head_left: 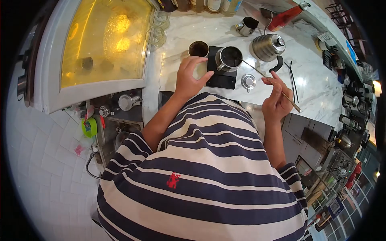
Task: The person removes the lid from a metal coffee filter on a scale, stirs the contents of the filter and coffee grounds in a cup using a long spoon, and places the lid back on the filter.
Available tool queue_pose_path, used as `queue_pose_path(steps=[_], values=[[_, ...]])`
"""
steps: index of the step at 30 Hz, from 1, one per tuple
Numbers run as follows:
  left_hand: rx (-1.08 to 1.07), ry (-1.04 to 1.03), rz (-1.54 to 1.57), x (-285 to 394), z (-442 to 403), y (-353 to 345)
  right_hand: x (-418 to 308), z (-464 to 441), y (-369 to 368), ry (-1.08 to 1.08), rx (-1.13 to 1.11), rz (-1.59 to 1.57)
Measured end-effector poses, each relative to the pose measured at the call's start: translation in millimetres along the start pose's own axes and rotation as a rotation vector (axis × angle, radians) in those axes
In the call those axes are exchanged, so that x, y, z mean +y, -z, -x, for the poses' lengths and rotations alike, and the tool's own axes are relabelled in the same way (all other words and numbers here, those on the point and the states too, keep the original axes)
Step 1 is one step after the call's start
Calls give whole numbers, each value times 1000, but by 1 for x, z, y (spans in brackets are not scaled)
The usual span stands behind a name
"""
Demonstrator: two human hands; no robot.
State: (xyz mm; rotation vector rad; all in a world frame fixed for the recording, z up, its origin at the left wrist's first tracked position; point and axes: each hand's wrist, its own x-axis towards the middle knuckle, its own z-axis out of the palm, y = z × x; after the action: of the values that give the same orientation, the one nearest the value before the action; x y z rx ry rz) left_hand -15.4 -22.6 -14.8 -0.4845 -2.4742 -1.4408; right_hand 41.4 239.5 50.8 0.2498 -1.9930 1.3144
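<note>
Held in my right hand (277, 98) is a long thin metal spoon (253, 68), its far end inside a steel pitcher (220, 60). Dark contents show in the pitcher, which stands on a black digital scale (220, 82). My left hand (189, 78) is open, thumb and fingers apart, at the scale's left edge. Just beyond its fingertips is a cup (204, 55) with dark contents; whether they touch, I cannot tell. A small round metal lid-like piece (248, 82) lies right of the scale.
A gooseneck kettle (265, 47) stands right of the pitcher, near two black sticks (293, 84). Behind are a small steel jug (247, 26) and several bottles (215, 5). Glass cups (156, 36) stand beside a yellow-lit glass-topped case (104, 44) on the left.
</note>
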Motion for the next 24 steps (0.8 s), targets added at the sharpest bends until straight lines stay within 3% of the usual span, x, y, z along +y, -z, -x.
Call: queue_pose_path(steps=[24], values=[[-223,171,96,7,-6,-29,-13,-3,-5,47,-27,117]])
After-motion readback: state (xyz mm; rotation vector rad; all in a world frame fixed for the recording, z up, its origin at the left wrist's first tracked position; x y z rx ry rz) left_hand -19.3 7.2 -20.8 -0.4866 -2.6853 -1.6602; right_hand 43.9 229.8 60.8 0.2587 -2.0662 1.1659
